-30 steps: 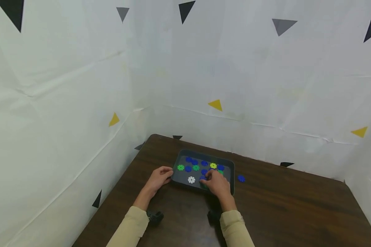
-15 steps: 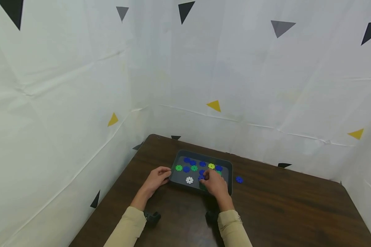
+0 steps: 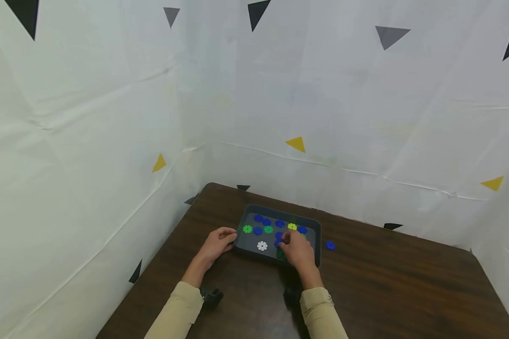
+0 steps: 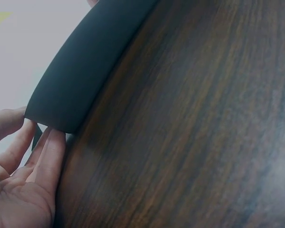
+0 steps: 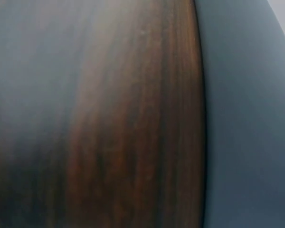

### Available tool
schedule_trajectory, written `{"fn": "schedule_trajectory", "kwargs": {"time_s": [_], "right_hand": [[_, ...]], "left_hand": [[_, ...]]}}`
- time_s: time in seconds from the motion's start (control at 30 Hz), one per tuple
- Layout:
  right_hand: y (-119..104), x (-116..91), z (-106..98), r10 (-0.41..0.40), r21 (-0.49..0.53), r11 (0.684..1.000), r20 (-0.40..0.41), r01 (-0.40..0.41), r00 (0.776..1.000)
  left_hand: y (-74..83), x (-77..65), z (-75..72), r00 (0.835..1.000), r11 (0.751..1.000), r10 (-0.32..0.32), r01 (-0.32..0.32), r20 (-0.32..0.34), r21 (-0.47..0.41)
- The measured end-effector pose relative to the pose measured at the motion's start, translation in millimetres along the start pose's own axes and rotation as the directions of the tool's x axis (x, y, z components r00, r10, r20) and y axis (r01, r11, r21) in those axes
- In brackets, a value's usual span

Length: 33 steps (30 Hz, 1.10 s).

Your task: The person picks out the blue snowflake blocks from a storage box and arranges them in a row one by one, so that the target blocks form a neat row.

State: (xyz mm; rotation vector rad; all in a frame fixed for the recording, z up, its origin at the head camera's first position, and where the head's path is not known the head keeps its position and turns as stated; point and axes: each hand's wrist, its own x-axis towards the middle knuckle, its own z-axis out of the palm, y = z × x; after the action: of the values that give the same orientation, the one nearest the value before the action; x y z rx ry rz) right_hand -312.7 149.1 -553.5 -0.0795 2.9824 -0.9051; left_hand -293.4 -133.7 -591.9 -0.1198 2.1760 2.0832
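Note:
A dark grey tray [image 3: 249,253] lies on the table with several flower-shaped plastic discs in it. Blue ones, such as one blue disc [image 3: 258,230], are the most common. Also in it are a white disc [image 3: 261,246], a yellow disc [image 3: 292,227] and green discs [image 3: 247,229]. My left hand [image 3: 217,244] holds the tray's left front corner, thumb and fingers against the wall in the left wrist view. Over the tray's right half, my right hand [image 3: 299,249] has curled fingers beside blue discs. Its fingertips are partly hidden, and whatever they may pinch cannot be seen.
One blue disc [image 3: 330,246] lies on the brown wooden table [image 3: 390,282], right of the tray. White sheeting [image 3: 343,94] with coloured triangles stands behind the table and on its left. The right wrist view shows only the table and the tray's outer wall [image 5: 247,118].
My right thumb has drawn in toward the forefinger, and more of the green disc below that hand shows. The left hand stays at the tray's corner. The head view shifts slightly.

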Motion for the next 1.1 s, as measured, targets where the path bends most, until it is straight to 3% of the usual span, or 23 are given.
{"fn": "schedule_trajectory", "kwargs": {"time_s": [0.5, 0.77, 1.1], "right_hand": [[-4, -6, -9, 0.017, -0.006, 1.0, -0.023, -0.018, 1.0], [-3, -15, -14, -0.027, -0.011, 1.0, 0.004, 0.027, 1.0], [0, -23, -17, -0.038, 0.008, 0.999, -0.081, 0.038, 0.996]], "left_hand": [[0.7, -0.3, 2.8, 1.0, 1.0, 0.0, 0.0, -0.012, 0.013], [-4.2, 1.3, 3.0, 1.0, 1.0, -0.007, 0.007, -0.023, 0.013], [-2.3, 0.7, 2.9, 1.0, 1.0, 0.0, 0.001, -0.024, 0.016]]}}
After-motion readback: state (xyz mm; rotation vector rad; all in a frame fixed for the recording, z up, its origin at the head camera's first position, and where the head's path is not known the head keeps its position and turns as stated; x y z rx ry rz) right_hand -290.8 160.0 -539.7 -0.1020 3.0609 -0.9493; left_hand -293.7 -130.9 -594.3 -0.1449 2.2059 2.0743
